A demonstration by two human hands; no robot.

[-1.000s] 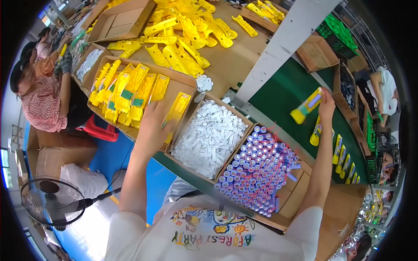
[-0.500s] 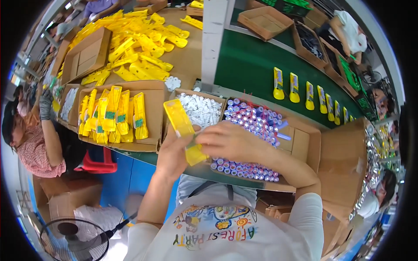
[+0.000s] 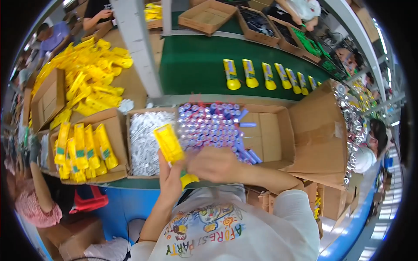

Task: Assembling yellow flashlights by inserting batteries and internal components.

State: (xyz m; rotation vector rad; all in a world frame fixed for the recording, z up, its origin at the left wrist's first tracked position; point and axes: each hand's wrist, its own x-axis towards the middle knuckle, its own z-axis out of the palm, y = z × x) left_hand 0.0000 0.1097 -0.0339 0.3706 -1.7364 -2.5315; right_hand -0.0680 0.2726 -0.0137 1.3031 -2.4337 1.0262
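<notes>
My left hand (image 3: 170,177) is closed around a yellow plastic housing (image 3: 167,141), long and tilted, with a wider rounded end below the hand. My right hand (image 3: 213,164) is beside the lower part of the housing, its fingers smeared by motion; whether they hold anything is hidden. Just beyond my hands, many purple cylindrical cells (image 3: 209,126) with silvery ends stand packed in a cardboard box, a few lying on their sides. Left of these, small silvery-white strips (image 3: 152,141) fill another box. Farther left, yellow housings with green parts (image 3: 89,150) lie in a tray.
A pile of yellow housings (image 3: 82,71) covers the far-left table beside a grey post (image 3: 141,48). On the green surface (image 3: 191,65) stands a row of finished-looking yellow pieces (image 3: 269,76). A tall cardboard flap (image 3: 315,132) rises at right. Other people work at both sides.
The view has shifted, so the boxes and the row of yellow pieces now appear farther left. My left hand still grips the yellow housing; my right hand has become blurred beside it.
</notes>
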